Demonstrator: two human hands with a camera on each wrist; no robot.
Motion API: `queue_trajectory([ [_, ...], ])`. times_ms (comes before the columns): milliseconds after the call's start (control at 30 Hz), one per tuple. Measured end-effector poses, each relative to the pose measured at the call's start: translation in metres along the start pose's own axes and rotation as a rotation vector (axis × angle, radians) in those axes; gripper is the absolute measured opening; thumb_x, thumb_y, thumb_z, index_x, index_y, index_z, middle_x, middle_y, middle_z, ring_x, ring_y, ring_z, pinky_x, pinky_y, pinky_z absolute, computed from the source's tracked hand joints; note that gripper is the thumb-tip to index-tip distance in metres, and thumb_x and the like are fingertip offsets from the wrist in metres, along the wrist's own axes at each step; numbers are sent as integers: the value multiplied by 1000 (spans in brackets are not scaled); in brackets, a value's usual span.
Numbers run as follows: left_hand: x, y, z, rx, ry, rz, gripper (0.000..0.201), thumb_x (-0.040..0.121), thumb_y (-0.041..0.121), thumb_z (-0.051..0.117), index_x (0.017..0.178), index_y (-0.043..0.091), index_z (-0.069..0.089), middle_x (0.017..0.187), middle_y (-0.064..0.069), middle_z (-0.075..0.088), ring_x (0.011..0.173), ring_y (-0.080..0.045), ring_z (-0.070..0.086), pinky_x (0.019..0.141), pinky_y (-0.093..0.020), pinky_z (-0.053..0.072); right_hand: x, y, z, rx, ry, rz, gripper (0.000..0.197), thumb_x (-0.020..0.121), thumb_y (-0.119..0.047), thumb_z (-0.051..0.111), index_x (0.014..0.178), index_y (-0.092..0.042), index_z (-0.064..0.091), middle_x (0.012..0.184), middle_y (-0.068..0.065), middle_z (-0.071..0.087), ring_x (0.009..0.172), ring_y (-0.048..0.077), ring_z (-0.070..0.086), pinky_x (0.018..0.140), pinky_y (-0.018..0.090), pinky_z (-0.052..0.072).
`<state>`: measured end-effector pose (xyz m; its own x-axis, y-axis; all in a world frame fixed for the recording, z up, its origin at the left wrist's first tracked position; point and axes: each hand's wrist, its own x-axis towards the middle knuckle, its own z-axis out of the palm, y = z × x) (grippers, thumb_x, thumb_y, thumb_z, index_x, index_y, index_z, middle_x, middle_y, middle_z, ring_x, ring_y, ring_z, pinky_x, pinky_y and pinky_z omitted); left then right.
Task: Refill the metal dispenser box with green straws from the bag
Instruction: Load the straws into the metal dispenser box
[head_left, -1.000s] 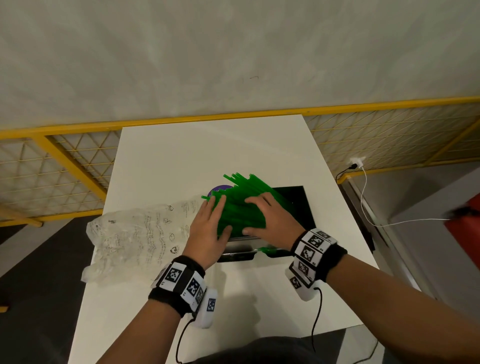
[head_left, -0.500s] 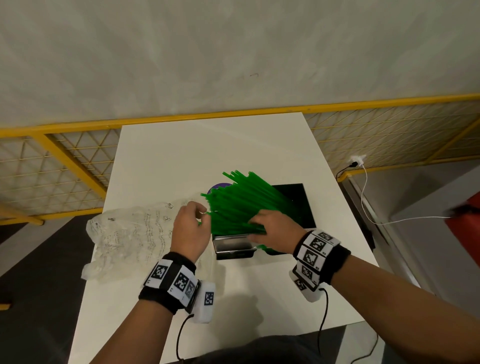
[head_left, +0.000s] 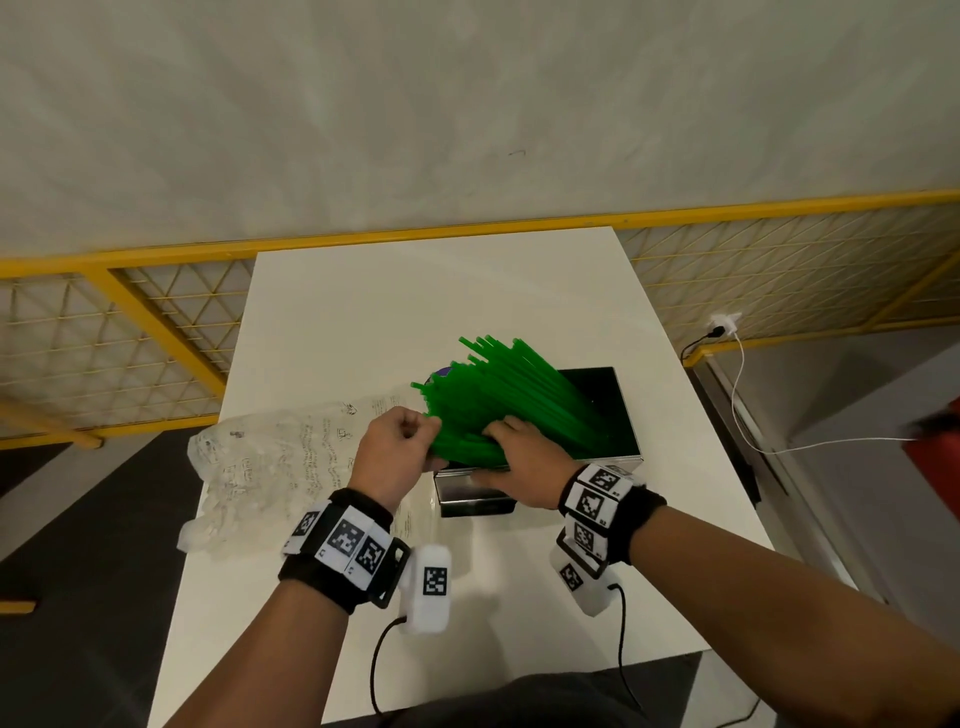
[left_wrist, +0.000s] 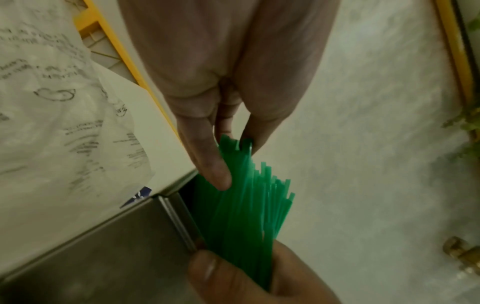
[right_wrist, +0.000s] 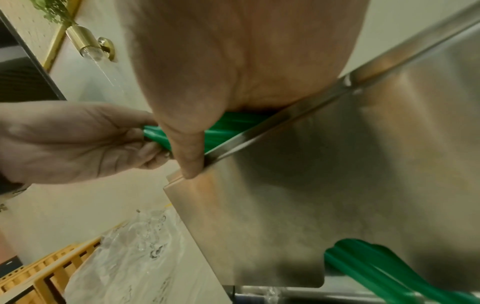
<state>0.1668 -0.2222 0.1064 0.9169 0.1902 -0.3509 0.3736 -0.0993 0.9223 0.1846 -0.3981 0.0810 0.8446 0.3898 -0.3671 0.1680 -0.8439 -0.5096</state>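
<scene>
A metal dispenser box (head_left: 540, 488) is seen standing open on the white table (head_left: 415, 306), and a thick bundle of green straws (head_left: 509, 410) is lodged in it at a slant, the lower ends down inside the box and the upper ends fanned out above its left rim. A few of the upper straw ends are pinched between the thumb and curled fingers of the left hand (head_left: 397, 457), as the left wrist view shows. The bundle is gripped lower down by the right hand (head_left: 524, 470), its fingers wrapped over the straws at the box's near edge. More straws are seen at the box's lower opening in the right wrist view. A crumpled clear printed bag (head_left: 270, 467) is lying just left of the box.
</scene>
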Motion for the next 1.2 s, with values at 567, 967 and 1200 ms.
queue_trajectory([
  [567,-6,-3,9,347,-119,200,28,83,49,61,97,24,60,97,0,64,81,-21,63,77,-37,54,9,-1,-13,240,-89,-21,34,76,-41,72,102,-21,65,95,-2,69,87,18,65,77,29,52],
  [967,-8,-3,14,231,-131,470,27,93,20,54,119,25,60,114,11,60,109,-6,54,92,-23,44,4,-6,-26,136,-15,-125,34,85,-35,65,115,-18,60,105,4,68,94,20,64,84,31,50],
  [1200,-1,-9,9,373,-27,507,9,91,20,54,92,19,64,91,4,61,85,-8,54,76,-28,43,6,-20,-23,-181,-43,-59,34,91,-30,55,119,-13,46,101,13,64,89,32,64,70,34,49],
])
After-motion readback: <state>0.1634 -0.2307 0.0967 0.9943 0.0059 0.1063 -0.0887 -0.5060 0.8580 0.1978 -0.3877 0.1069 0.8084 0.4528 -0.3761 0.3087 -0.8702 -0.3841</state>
